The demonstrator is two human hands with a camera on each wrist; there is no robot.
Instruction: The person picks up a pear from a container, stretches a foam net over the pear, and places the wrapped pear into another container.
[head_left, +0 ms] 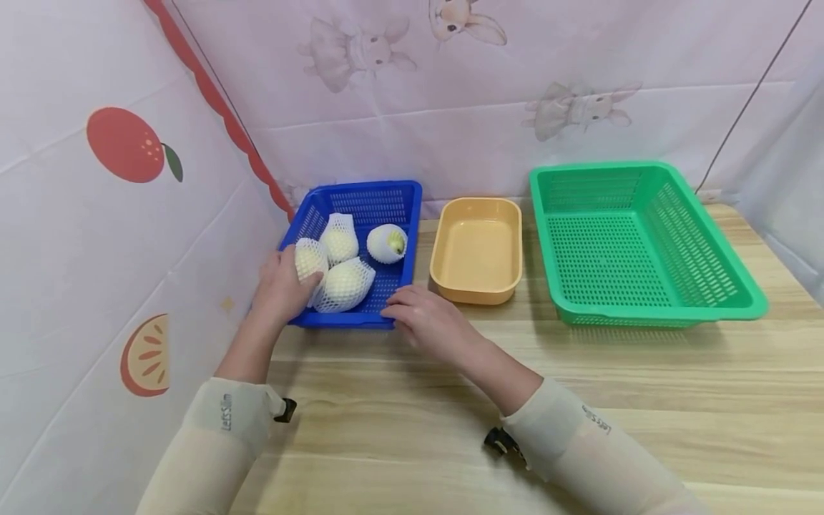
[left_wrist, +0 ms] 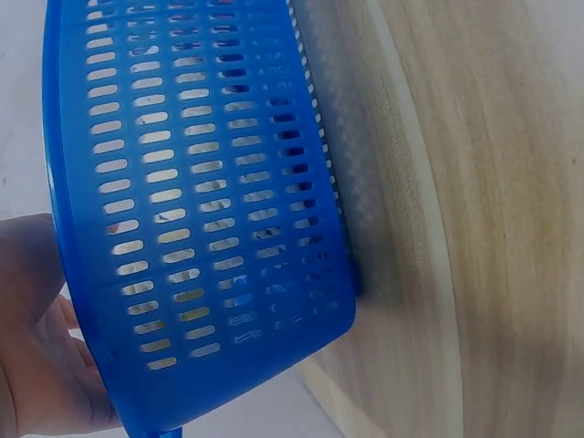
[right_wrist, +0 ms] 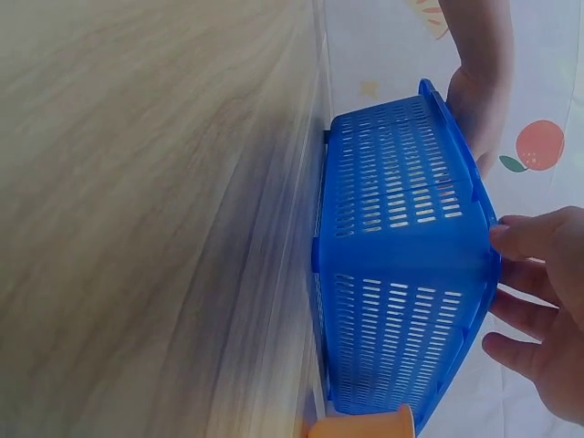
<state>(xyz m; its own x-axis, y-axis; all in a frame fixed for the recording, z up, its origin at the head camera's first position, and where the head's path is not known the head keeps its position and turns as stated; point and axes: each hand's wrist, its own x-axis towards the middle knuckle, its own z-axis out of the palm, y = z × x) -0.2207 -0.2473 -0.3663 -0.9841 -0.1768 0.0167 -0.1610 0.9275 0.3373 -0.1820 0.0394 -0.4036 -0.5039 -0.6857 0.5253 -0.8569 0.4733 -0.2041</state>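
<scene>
A blue perforated basket [head_left: 350, 321] stands on the table at left centre in the head view, with several pale fruits in white foam nets inside. My left hand [head_left: 283, 286] reaches over its left side and grips one netted fruit [head_left: 310, 259]. Against that one lie a second netted fruit [head_left: 346, 285] and a third [head_left: 339, 239]. Apart at the right, another fruit [head_left: 387, 244] shows a yellow-green end out of its net. At the basket's near right corner, my right hand [head_left: 433, 322] pinches the rim, its thumb [right_wrist: 525, 239] on the outer side.
Right of the blue basket stands a shallow yellow-orange tub [head_left: 476, 295]. Farther right is a larger green perforated basket [head_left: 656, 312]. All stand on a wood-grain table [head_left: 412, 443]. A printed cloth wall [head_left: 212, 286] closes in on the left, another runs behind.
</scene>
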